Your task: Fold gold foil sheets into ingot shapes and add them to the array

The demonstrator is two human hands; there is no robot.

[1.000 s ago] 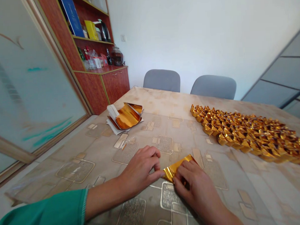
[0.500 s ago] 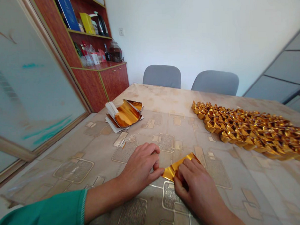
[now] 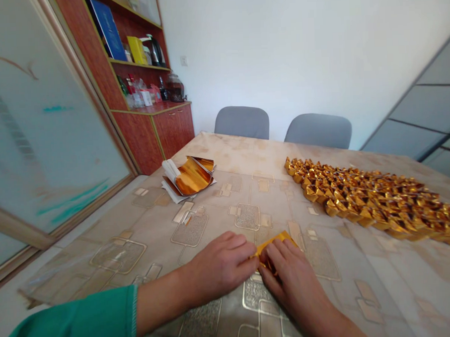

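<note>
Listener: Hands, what has changed with them?

Describer: They have closed in on each other. Half a second ago a broad gold corner showed between them. Now the left hand [image 3: 222, 265] has slid over it to meet the right hand [image 3: 293, 280], and only a narrow strip shows. I judge the fold is being pressed flat.

Listener: Where is the piece, and how is it held?

Describer: The gold foil sheet [image 3: 275, 239] lies on the counter [image 3: 364, 281] at 6 o'clock, near the person. The left fingers are curled, with the thumb against the sheet's left edge. The right fingers are bent down on top of it. Both hands hold it, with nothing else in them.

Listener: How does it look?

Describer: It is shiny yellow-gold, thin and creased, with one point sticking out at 12 o'clock. At 2 o'clock lies a long pile of folded gold pieces [image 3: 368, 197]. At 10 o'clock is a stack of foil sheets [image 3: 190, 176].
</note>
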